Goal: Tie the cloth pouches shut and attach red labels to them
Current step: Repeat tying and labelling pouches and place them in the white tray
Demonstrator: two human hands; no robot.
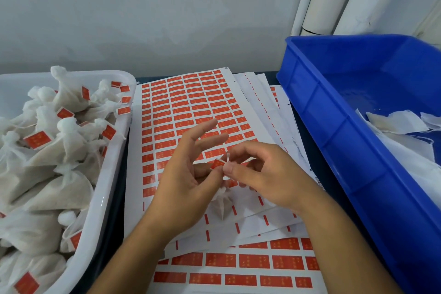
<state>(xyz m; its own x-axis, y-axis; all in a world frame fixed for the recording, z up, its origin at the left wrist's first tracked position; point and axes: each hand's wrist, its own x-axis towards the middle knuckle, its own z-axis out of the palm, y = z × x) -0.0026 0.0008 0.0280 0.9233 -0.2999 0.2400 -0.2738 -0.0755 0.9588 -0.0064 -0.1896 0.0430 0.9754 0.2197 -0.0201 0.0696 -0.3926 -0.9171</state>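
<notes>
Over the middle of the label sheets, my left hand (188, 174) and my right hand (260, 169) meet at a small red label (217, 163). Both pinch the label together with a thin white string at its right end. Two upper fingers of the left hand are stretched out. A small white cloth pouch (222, 203) hangs just below the fingers and rests on the sheets, partly hidden by my hands.
A white tub (105, 193) at the left holds several tied pouches with red labels. A blue crate (334, 126) at the right holds flat white pouches (396, 122). Sheets of red labels (181, 102) overlap on the dark table. White tubes lean against the wall at the back right.
</notes>
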